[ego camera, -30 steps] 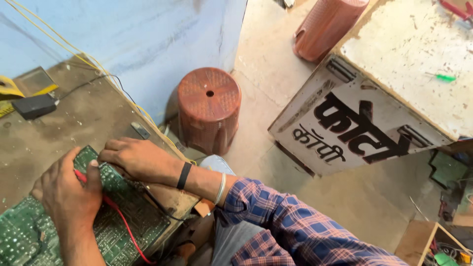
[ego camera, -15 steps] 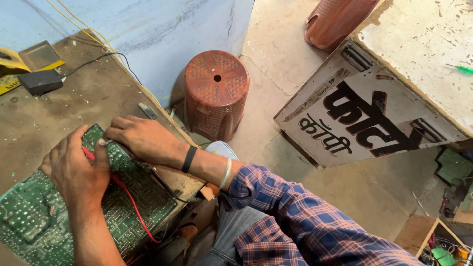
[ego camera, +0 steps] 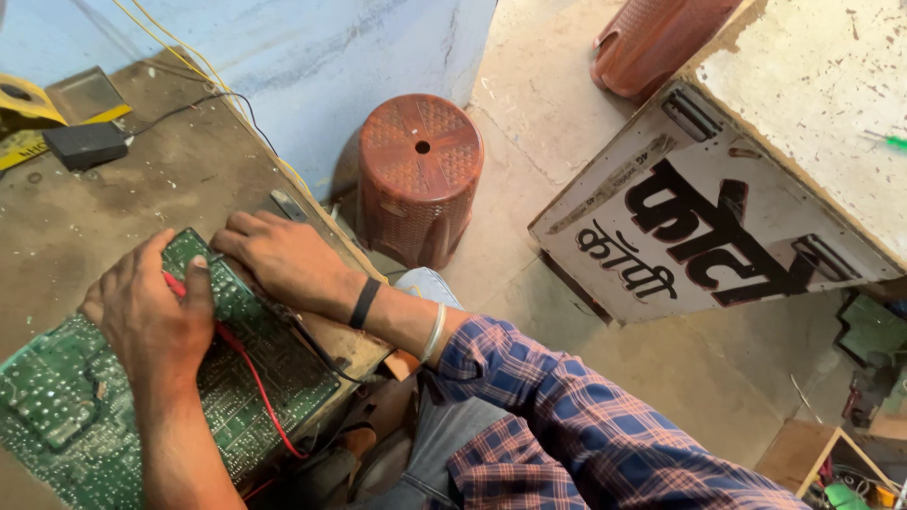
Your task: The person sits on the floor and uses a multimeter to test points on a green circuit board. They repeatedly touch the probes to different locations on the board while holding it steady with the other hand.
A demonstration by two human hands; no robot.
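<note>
A big green circuit board [ego camera: 236,378] lies flat on the dusty brown table [ego camera: 85,203], at the lower left of the frame. Both hands are on its top end.

The left hand [ego camera: 151,312] comes up from the bottom edge, arm straight, back of the hand facing up. Its grip is curled shut on a thin red probe [ego camera: 177,286], with the thumb and first finger pinched on it. A red wire [ego camera: 248,378] runs from the probe down across the board.

The right hand [ego camera: 283,260] reaches in from the right, palm down, fingers bent and pressed on the board's top corner. I cannot tell if its grip has hold of anything, though a black wire [ego camera: 316,348] comes out from under it. The wrist wears a black band [ego camera: 364,302] and a pale bangle [ego camera: 434,332], and the sleeve is checked blue and red [ego camera: 586,425].

At the upper left of the frame sits a small black box [ego camera: 85,144]. In the middle, on the floor, stands an upside-down red-brown stool [ego camera: 420,179]. At the right leans a white sign board with black letters [ego camera: 699,227].
</note>
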